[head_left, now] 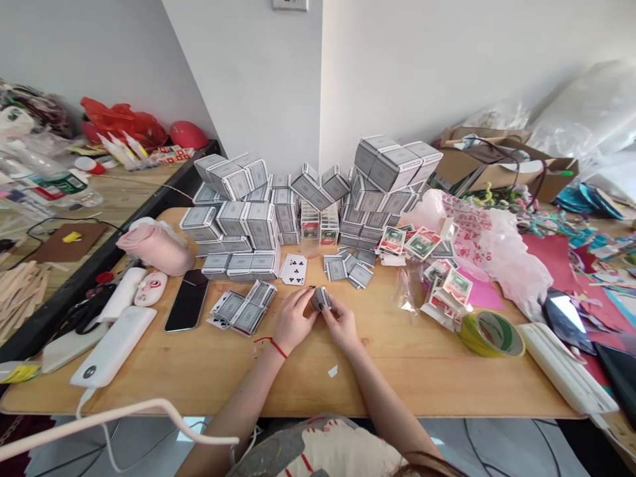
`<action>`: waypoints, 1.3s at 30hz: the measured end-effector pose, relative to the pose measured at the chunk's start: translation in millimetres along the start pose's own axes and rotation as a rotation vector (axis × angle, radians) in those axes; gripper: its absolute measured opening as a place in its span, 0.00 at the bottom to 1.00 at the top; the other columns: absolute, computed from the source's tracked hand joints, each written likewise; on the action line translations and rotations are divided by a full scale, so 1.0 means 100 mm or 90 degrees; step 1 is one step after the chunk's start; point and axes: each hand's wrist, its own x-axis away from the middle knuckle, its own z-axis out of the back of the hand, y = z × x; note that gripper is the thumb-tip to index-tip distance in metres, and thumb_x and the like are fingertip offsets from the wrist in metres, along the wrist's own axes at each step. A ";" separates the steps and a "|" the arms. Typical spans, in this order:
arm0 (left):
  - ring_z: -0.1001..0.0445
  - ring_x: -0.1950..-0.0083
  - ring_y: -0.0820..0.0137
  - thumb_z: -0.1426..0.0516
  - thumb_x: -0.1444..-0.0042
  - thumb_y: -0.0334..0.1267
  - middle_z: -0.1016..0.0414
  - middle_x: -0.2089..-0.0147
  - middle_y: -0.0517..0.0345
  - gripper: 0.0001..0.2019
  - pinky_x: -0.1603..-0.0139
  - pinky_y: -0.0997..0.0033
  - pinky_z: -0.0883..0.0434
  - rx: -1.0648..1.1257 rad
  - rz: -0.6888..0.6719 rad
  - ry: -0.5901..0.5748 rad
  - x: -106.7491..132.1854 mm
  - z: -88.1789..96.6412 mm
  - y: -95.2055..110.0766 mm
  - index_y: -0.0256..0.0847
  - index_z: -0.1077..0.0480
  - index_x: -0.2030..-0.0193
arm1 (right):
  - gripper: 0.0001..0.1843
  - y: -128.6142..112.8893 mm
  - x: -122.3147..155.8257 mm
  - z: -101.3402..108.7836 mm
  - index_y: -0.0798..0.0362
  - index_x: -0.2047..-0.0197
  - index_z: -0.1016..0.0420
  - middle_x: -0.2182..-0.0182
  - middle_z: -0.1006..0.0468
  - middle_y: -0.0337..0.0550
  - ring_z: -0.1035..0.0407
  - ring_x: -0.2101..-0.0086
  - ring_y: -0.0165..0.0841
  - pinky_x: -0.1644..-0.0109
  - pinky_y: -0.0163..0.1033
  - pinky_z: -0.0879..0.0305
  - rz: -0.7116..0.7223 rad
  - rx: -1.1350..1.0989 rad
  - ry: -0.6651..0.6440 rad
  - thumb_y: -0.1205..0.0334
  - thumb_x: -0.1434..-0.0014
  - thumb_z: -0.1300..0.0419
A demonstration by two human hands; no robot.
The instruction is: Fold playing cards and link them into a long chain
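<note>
One wooden table (397, 371), spanning the work area. Two big stacks of grey card packs on it, left stack (248, 228) and right stack (385, 189); packs overlap, exact number can't be told. One crumpled plastic bag (501, 248), right side. Two bare hands at middle front: left hand (294, 319), right hand (342, 324). Both closed, fingertips pinching the same pack from either side, no gap. One white power strip (566, 368), far right. One white power bank (114, 348), left. Two low groups of grey packs: left group (246, 308), right group (348, 266). One black phone (186, 301), between power bank and left group. One yellow tape roll (491, 333), right. One face-up clubs card (294, 270), just beside left stack. One grey card pack (320, 299), held between both hands, near table's middle. One red bracelet (278, 348), left wrist. One white paper scrap (332, 371), between forearms.
</note>
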 end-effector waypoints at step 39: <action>0.43 0.86 0.76 0.57 0.46 0.54 0.45 0.89 0.63 0.24 0.84 0.75 0.45 0.405 0.419 -0.053 -0.25 -0.19 0.06 0.41 0.47 0.86 | 0.16 -0.04 -0.04 0.07 0.52 0.71 0.41 0.85 0.28 0.36 0.37 0.86 0.27 0.81 0.32 0.41 -0.157 -0.237 -0.150 0.48 0.48 0.44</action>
